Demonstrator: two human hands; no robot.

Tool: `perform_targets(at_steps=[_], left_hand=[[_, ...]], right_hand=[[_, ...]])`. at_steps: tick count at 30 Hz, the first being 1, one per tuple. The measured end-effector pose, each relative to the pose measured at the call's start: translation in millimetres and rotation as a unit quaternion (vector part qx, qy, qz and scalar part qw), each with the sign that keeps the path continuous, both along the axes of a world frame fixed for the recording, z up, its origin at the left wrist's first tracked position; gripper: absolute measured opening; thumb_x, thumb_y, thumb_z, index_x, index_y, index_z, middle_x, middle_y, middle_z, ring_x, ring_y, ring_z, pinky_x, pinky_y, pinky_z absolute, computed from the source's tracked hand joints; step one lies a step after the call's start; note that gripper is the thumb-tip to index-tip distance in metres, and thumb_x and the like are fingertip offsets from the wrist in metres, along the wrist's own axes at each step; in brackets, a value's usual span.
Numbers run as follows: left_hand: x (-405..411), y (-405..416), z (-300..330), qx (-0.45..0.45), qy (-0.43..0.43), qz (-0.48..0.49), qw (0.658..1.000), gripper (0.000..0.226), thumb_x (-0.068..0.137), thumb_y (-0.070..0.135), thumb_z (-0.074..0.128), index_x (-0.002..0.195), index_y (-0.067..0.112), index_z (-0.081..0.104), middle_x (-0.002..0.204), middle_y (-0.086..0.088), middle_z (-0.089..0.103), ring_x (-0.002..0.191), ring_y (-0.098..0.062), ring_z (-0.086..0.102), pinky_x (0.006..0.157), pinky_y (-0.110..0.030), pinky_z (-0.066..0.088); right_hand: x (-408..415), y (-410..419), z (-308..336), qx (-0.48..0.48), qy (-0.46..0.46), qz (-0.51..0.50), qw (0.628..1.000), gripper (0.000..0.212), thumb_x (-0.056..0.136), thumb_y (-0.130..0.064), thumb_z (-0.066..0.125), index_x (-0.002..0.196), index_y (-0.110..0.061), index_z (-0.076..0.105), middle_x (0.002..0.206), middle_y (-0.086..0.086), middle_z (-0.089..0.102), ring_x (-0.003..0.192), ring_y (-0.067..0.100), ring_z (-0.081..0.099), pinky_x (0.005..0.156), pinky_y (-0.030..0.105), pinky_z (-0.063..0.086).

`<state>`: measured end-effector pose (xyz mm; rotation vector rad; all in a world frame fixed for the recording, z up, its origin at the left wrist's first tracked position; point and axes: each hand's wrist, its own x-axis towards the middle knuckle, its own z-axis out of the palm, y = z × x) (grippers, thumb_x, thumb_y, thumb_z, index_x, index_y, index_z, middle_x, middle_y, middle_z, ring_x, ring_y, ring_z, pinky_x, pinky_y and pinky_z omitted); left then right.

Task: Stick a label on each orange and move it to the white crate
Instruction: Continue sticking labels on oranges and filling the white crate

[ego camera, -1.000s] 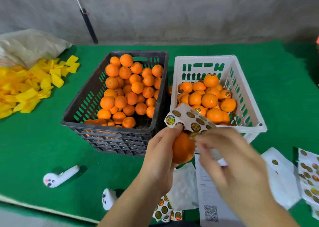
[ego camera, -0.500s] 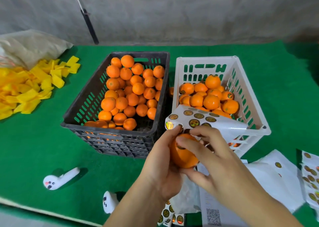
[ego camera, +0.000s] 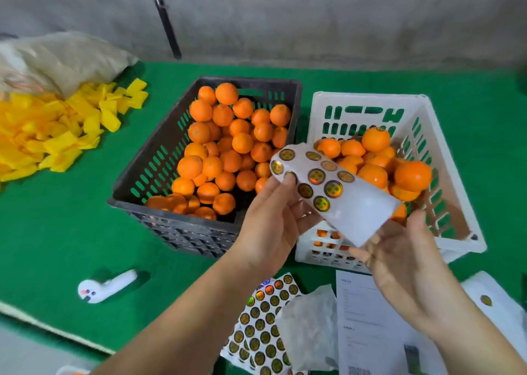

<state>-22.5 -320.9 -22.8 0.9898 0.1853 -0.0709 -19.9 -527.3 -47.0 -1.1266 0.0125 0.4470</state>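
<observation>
My left hand (ego camera: 271, 220) pinches a white label sheet (ego camera: 356, 212) near its top end; several round gold labels sit on it. The sheet hangs over the gap between the crates. My right hand (ego camera: 399, 257) is palm up with relaxed fingers at the sheet's lower corner and holds nothing. The black crate (ego camera: 137, 180) on the left is full of oranges (ego camera: 228, 152). In the white crate (ego camera: 368, 96) on the right lies a pile of oranges (ego camera: 373, 175), and one blurred orange (ego camera: 413, 175) sits on top at the right side.
More label sheets (ego camera: 265, 326), crumpled backing paper (ego camera: 308, 326) and a printed paper (ego camera: 368, 317) lie on the green cloth near me. A white controller (ego camera: 105, 287) lies front left. Yellow pieces (ego camera: 42, 135) and a sack (ego camera: 62, 61) fill the far left.
The orange I held while my right hand pressed a label on it has left my hands; an orange now lies on the white crate's pile. My left hand kept the sheet.
</observation>
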Motion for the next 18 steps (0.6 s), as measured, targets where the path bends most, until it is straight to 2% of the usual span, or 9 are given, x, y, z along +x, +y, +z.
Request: perform_targets(at_steps=[2, 4, 6, 9, 11, 13, 15, 16, 18], left_hand=[[11, 2, -9, 0.147, -0.001, -0.048, 0.988, 0.027, 0.111, 0.024, 0.045, 0.129, 0.018, 0.064, 0.126, -0.014, 0.073, 0.103, -0.025, 0.071, 0.09, -0.036, 0.061], [28, 14, -14, 0.244, -0.017, -0.093, 0.965, 0.025, 0.112, 0.024, 0.045, 0.126, 0.014, 0.064, 0.117, -0.007, 0.077, 0.099, -0.02, 0.073, 0.092, -0.038, 0.062], [47, 35, -14, 0.328, -0.052, -0.129, 0.934, 0.031, 0.109, 0.034, 0.047, 0.121, 0.012, 0.065, 0.108, -0.001, 0.077, 0.094, -0.016, 0.072, 0.087, -0.037, 0.062], [83, 80, -28, 0.513, -0.112, -0.082, 0.847, 0.026, 0.105, 0.041, 0.048, 0.104, 0.023, 0.067, 0.091, 0.01, 0.073, 0.08, -0.006, 0.067, 0.07, -0.03, 0.058], [107, 113, -47, 0.648, -0.094, -0.075, 0.752, 0.018, 0.107, 0.033, 0.05, 0.105, 0.023, 0.065, 0.09, 0.007, 0.072, 0.082, -0.014, 0.067, 0.071, -0.042, 0.055], [130, 145, -71, 0.767, -0.01, -0.194, 0.612, 0.021, 0.106, 0.026, 0.053, 0.122, 0.018, 0.064, 0.113, -0.004, 0.071, 0.106, -0.028, 0.067, 0.087, -0.048, 0.054], [145, 166, -92, 0.82, 0.085, -0.37, 0.428, 0.046, 0.104, 0.028, 0.058, 0.149, 0.021, 0.049, 0.146, -0.008, 0.057, 0.131, -0.031, 0.056, 0.106, -0.044, 0.048], [149, 170, -99, 0.821, 0.115, -0.44, 0.345, 0.061, 0.103, 0.031, 0.06, 0.159, 0.023, 0.037, 0.158, -0.007, 0.045, 0.14, -0.031, 0.048, 0.113, -0.041, 0.043], [153, 173, -113, 0.816, 0.139, -0.505, 0.245, 0.083, 0.1, 0.035, 0.067, 0.166, 0.028, 0.017, 0.166, -0.007, 0.03, 0.147, -0.032, 0.038, 0.113, -0.042, 0.04]], right_hand=[[2, 7, -1, 0.024, 0.017, -0.031, 0.999, 0.061, 0.094, -0.051, 0.065, 0.146, -0.018, 0.06, 0.127, 0.008, 0.071, 0.106, 0.02, 0.073, 0.086, 0.032, 0.06], [9, 9, -1, 0.028, 0.021, -0.08, 0.996, 0.033, 0.1, -0.024, 0.059, 0.131, -0.019, 0.071, 0.127, 0.009, 0.074, 0.093, 0.013, 0.077, 0.066, 0.022, 0.061], [15, 6, -3, 0.015, 0.029, -0.112, 0.993, 0.028, 0.102, -0.014, 0.058, 0.12, -0.025, 0.076, 0.127, 0.007, 0.075, 0.098, 0.016, 0.078, 0.063, 0.022, 0.061], [23, 4, -4, -0.015, 0.028, -0.137, 0.99, 0.03, 0.104, -0.016, 0.058, 0.129, -0.025, 0.07, 0.122, -0.001, 0.077, 0.1, 0.023, 0.076, 0.067, 0.027, 0.056], [25, 3, -6, -0.012, 0.034, -0.145, 0.989, 0.031, 0.103, -0.018, 0.059, 0.132, -0.024, 0.069, 0.123, -0.001, 0.077, 0.099, 0.023, 0.075, 0.078, 0.034, 0.053], [24, 4, -6, -0.017, 0.036, -0.133, 0.99, 0.019, 0.102, -0.026, 0.063, 0.114, -0.03, 0.076, 0.117, 0.003, 0.078, 0.092, 0.018, 0.074, 0.067, 0.025, 0.056], [23, 6, -7, -0.027, 0.042, -0.125, 0.991, 0.011, 0.095, -0.037, 0.07, 0.1, -0.031, 0.078, 0.105, 0.009, 0.078, 0.079, 0.012, 0.073, 0.059, 0.018, 0.056], [23, 5, -10, -0.016, 0.036, -0.128, 0.991, 0.016, 0.091, -0.032, 0.071, 0.105, -0.03, 0.078, 0.11, 0.009, 0.078, 0.085, 0.014, 0.076, 0.066, 0.022, 0.061], [22, 4, -14, 0.018, 0.051, -0.139, 0.989, 0.033, 0.087, -0.021, 0.067, 0.119, -0.026, 0.077, 0.122, 0.009, 0.077, 0.104, 0.025, 0.078, 0.079, 0.038, 0.065]])
